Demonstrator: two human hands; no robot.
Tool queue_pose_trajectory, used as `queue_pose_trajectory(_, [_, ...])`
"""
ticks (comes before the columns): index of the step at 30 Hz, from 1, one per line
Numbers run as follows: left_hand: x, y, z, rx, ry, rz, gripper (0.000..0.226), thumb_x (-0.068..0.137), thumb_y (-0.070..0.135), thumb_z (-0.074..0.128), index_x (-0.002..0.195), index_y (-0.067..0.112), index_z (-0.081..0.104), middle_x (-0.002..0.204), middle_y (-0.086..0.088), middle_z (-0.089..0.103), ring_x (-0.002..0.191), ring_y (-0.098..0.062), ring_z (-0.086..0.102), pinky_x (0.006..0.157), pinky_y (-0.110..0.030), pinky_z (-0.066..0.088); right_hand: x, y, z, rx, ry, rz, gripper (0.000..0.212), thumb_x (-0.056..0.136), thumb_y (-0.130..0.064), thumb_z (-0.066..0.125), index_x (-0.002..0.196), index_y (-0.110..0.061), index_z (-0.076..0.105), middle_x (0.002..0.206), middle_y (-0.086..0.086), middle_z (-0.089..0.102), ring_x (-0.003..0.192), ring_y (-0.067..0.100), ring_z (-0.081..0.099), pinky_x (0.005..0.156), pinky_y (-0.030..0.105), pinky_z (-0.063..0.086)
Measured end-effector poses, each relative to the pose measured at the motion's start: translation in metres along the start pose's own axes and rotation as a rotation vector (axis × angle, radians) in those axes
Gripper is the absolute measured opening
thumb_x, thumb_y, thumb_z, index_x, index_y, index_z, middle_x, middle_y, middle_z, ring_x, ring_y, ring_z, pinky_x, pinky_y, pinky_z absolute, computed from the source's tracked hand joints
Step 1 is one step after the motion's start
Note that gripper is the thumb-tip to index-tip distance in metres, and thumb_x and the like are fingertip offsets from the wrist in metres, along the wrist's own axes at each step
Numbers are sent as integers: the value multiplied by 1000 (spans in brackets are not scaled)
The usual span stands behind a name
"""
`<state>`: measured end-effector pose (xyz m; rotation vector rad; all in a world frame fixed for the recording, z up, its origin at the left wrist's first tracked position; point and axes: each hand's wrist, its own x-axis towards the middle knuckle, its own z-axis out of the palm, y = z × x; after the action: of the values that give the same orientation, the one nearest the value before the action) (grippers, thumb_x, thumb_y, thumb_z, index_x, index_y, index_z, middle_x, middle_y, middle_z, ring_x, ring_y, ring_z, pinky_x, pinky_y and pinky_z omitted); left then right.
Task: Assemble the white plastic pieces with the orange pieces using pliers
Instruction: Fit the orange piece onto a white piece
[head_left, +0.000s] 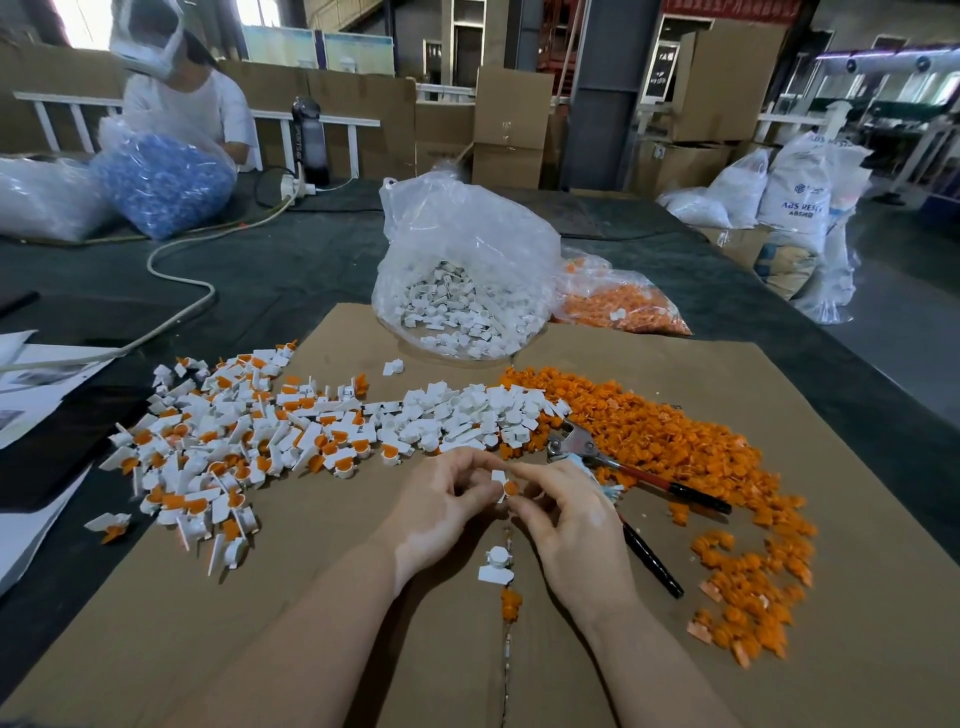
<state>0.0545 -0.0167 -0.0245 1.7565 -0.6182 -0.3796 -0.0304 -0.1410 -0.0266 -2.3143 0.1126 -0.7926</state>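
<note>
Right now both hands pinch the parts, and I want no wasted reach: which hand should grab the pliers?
Right hand, probably. The pliers lie just beside it on the cardboard; the left hand would have to cross over.

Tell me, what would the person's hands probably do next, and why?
Probably the right hand reaches for the pliers beside it: both hands already pinch a white piece against an orange piece, with the left hand steadying them.
</note>
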Motion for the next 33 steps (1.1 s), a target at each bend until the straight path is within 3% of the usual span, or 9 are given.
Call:
queue_pose_trajectory(4, [0, -1, 0, 1, -10, 9, 11, 90, 12, 58, 100, 17, 61, 79, -8, 71, 76, -9, 67, 73, -13, 47, 0, -1, -1, 2, 0, -4, 16, 82, -8, 69, 97, -13, 72, 83, -9, 58, 79, 8, 56, 72, 24, 49])
queue_pose_trajectory(8, [2, -2, 1, -12, -8, 0, 11, 89, 9, 59, 100, 13, 62, 74, -5, 69, 71, -7, 63, 69, -13, 46, 0, -2, -1, 22, -2, 3, 20, 84, -9, 67, 101, -17, 71, 84, -10, 57, 79, 4, 54, 72, 17, 45])
queue_pose_trajectory(14, [2, -1, 1, 11, 7, -5, 7, 87, 15, 63, 94, 16, 63, 74, -12, 66, 65, -9, 57, 61, -14, 42, 0, -1, 0, -18, 24, 2, 4, 81, -10, 71, 79, -11, 68, 75, -5, 58, 73, 9, 55, 64, 27, 48])
queue_pose_trajectory(17, [3, -2, 0, 17, 1, -6, 10, 86, 17, 65, 95, 15, 63, 69, -4, 61, 65, -11, 54, 63, -20, 41, 0, -1, -1, -22, 27, -10, 6, 80, -10, 72, 84, -13, 69, 77, -9, 58, 73, 6, 54, 65, 24, 48])
queue_pose_trajectory(21, [2, -4, -1, 12, -5, 11, 8, 86, 17, 65, 91, 23, 62, 68, -1, 61, 63, -8, 54, 60, -17, 40, 0, -3, -2, 18, -15, -38, 28, 80, -4, 70, 104, -20, 71, 85, -17, 56, 81, -1, 54, 74, 17, 47])
queue_pose_trajectory(27, [2, -4, -1, 28, -9, 29, 9, 85, 18, 66, 91, 23, 62, 62, 8, 61, 59, -1, 54, 58, -12, 40, 1, -4, -2, 6, 5, -29, 18, 79, -7, 72, 96, -14, 71, 83, -21, 51, 80, -4, 51, 72, 7, 41])
queue_pose_trajectory(33, [2, -3, -1, 44, -8, 46, 9, 85, 19, 66, 92, 24, 63, 64, 7, 61, 60, -2, 54, 59, -13, 40, 1, -4, -2, -16, -2, -37, 17, 80, -8, 71, 96, -12, 71, 86, -15, 55, 81, 1, 54, 73, 9, 42])
